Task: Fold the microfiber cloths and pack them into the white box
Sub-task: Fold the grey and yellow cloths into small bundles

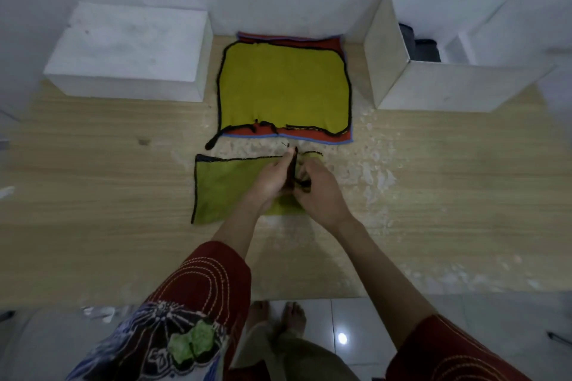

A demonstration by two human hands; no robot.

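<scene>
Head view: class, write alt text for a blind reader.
The left hand and right hand fold a green cloth on a table. Beyond, a yellow cloth lies on a red cloth, between a closed white box and an open box.

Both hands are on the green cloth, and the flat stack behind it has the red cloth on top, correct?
No: the head view shows the yellow cloth on top of that stack, with the red cloth beneath it. The left hand and right hand do hold the green cloth.

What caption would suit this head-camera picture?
Left hand and right hand grip a green cloth on a wooden table.
</scene>
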